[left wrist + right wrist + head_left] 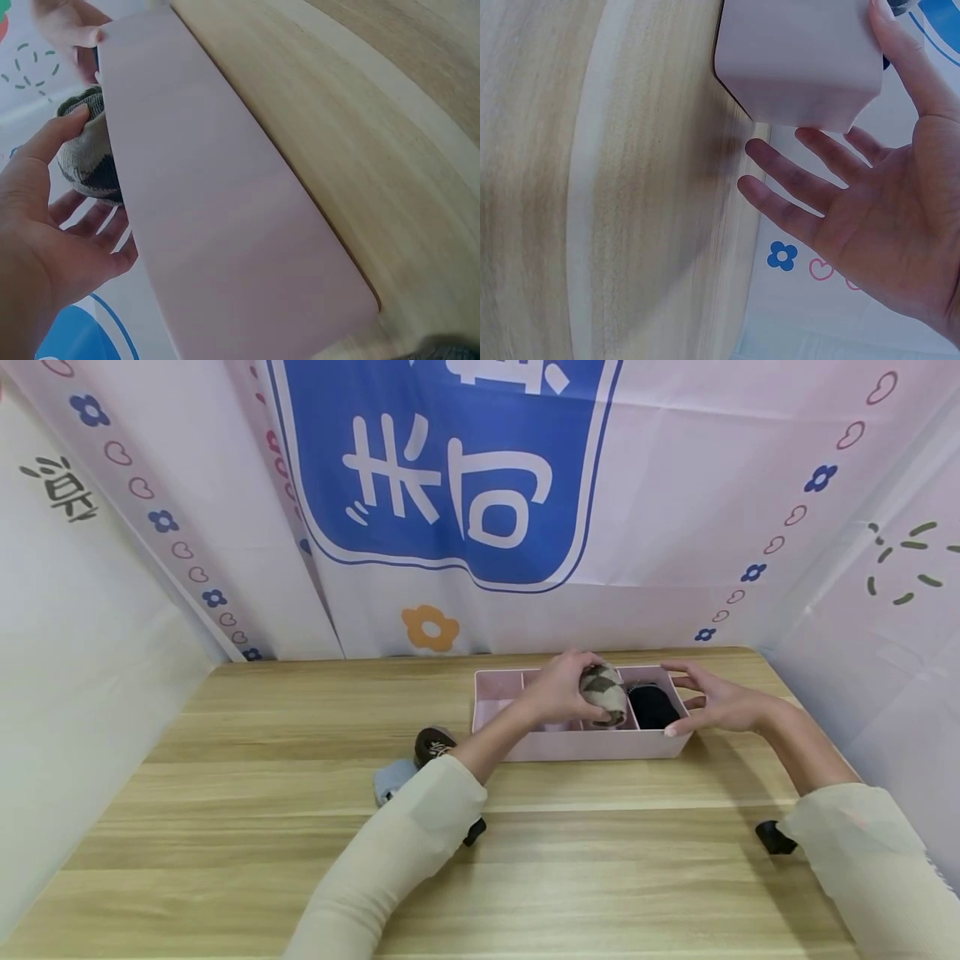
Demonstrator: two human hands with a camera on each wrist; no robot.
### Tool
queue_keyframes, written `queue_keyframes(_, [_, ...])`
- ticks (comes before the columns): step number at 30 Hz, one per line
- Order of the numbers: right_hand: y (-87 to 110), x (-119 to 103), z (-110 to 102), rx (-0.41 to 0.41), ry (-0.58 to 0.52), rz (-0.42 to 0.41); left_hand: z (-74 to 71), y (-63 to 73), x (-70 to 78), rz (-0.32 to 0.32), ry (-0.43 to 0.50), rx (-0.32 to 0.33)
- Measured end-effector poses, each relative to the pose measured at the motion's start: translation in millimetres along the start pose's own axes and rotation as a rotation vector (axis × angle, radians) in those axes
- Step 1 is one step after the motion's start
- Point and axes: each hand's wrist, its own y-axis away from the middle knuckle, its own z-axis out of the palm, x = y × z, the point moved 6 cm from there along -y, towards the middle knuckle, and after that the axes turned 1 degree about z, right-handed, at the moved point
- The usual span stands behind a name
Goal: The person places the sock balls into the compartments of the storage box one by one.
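My left hand [557, 690] holds a rolled-up pair of socks [604, 690], beige with a darker diamond pattern, at a middle compartment of a pink divided box [592, 746]. In the left wrist view the thumb lies on the near side of the rolled socks [88, 154], and the box wall hides their lower part. A black rolled sock [652, 707] sits in the rightmost compartment. At the box's right end is my right hand [723, 703], its thumb at the front corner and fingers spread. The right wrist view shows these fingers fairly straight, with fingertips at the end wall [802, 97].
Left of the box, a dark brown rolled sock [432, 743] and a light blue-grey one [392, 778] lie on the wooden table [247, 827], partly behind my left sleeve. Small black objects show beside both sleeves. A printed cloth [675, 527] hangs behind the table.
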Motion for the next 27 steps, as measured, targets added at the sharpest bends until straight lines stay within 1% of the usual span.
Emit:
queue_keyframes(6, [-0.6,-0.6,0.5,0.0,0.001,0.0,7.0,-4.4,0.2,0.001,-0.063,-0.021])
queue_keyframes(12, [-0.9,-1.2,0.8,-0.003,0.001,0.003,18.8,-7.7,0.2,0.016,-0.147,-0.043])
queue_keyframes(14, [-0.9,-1.4,1.0,-0.003,0.001,0.003,21.8,-7.2,-1.3,0.005,-0.161,-0.05])
queue_keyframes(16, [-0.9,-1.9,1.2,-0.003,0.0,0.002,23.1,-6.2,-3.7,-0.005,-0.157,-0.061])
queue_keyframes(17, [-0.9,-2.1,1.3,-0.002,0.001,0.003,22.5,-5.3,-4.8,-0.018,-0.141,-0.066])
queue_keyframes(19, [-0.6,-2.4,1.3,0.0,0.005,0.003,18.9,-3.1,-5.5,-0.027,-0.076,-0.076])
queue_keyframes(22, [0.0,-2.6,1.0,0.002,0.01,0.004,7.1,1.9,-4.2,-0.016,0.004,-0.068])
queue_keyframes(24, [0.1,-2.4,0.9,0.002,0.011,0.003,-4.4,7.4,-3.4,0.003,0.036,-0.042])
queue_keyframes(27, [0.0,-2.4,0.7,0.001,0.011,0.001,-24.8,20.9,-6.1,0.015,0.039,0.011])
